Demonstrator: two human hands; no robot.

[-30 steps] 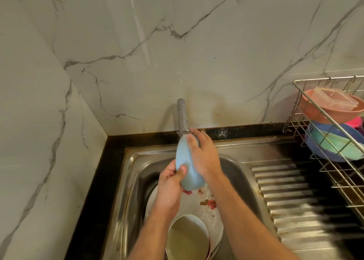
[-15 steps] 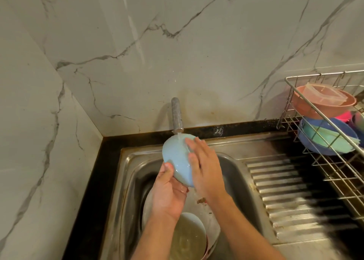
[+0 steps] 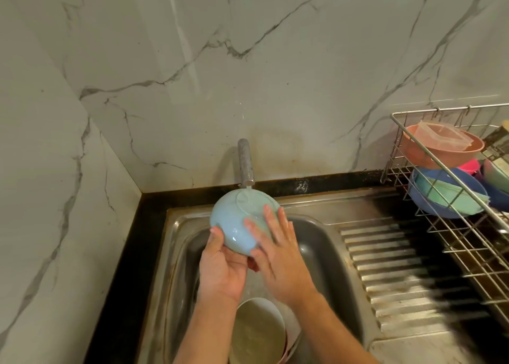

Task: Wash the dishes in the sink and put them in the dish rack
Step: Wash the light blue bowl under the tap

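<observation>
Pale blue bowl [image 3: 234,220], glossy, seemingly wet, underside up, foot ring visible.

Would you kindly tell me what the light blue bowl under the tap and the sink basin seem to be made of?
Light blue bowl: probably plastic or melamine, glossy, with small highlights on its wet underside. Sink basin: stainless steel, brushed grey sheen, with pressed drainer ridges alongside.

Home kitchen: sink [image 3: 325,242], dish rack [image 3: 451,239].

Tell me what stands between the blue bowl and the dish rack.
Nothing visible. The blue bowl, held under the tap by the left hand and right hand, has only the bare ribbed drainboard between it and the dish rack, which already holds bowls.
</observation>
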